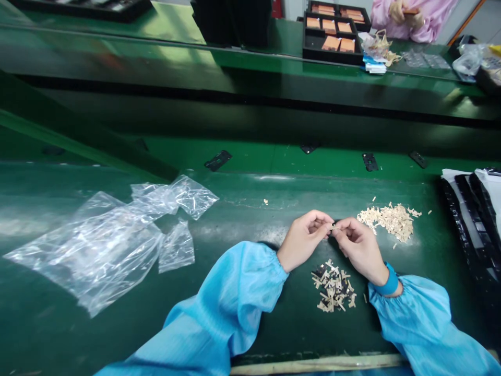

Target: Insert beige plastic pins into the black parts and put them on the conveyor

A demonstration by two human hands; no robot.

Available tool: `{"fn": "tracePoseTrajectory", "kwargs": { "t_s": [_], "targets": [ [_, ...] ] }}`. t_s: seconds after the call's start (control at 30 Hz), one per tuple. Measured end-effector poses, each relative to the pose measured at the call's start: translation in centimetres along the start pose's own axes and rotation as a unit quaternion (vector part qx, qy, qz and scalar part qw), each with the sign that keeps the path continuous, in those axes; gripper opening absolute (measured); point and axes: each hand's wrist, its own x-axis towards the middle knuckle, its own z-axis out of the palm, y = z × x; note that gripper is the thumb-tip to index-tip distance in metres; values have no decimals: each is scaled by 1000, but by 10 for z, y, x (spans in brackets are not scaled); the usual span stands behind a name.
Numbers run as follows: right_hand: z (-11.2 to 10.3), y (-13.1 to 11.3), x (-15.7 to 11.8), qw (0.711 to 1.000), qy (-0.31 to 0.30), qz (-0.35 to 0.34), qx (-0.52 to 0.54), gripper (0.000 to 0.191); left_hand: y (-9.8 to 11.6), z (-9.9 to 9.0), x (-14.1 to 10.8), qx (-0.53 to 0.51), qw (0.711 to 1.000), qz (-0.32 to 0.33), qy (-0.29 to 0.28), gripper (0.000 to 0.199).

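1. We've got both hands pinched together on one tiny tan piece (332, 226). Left hand (303, 239) and right hand (359, 246) are curled nearly shut, fingertips meeting over it just above the green belt (250, 313).
2. Progress guess: the mixed pile (334, 292) of tan and dark bits sits right below our wrists, and a pale pile (389, 219) lies just past the right hand. Both are decent-sized, so we'd say we're somewhere in the middle. Can't tell which pile is the finished one.
3. Crumpled clear plastic bags (105, 240) are off to the left, well apart.
4. Black trays (469, 219) are stacked at the right edge.
5. Across the line, a person in a pink coat (415, 18) works by a black tray of orange parts (332, 36).
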Motion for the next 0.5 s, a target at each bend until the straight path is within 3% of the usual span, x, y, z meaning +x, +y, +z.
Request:
{"fn": "tracePoseTrajectory", "kwargs": {
  "t_s": [0.1,0.2,0.37,0.5],
  "targets": [
    [0,0,0,1000,4,-3,1,20,-4,0,0,20,1000,14,-2,9],
    [-1,0,0,1000,9,-5,1,19,-9,0,-2,73,995,69,23,8],
    [-2,4,0,1000,25,-17,-6,18,-9,-3,-5,244,952,181,30,12],
    [-1,7,-1,997,40,-39,-43,18,-8,-5,-6,260,947,189,15,14]
  ]
}}
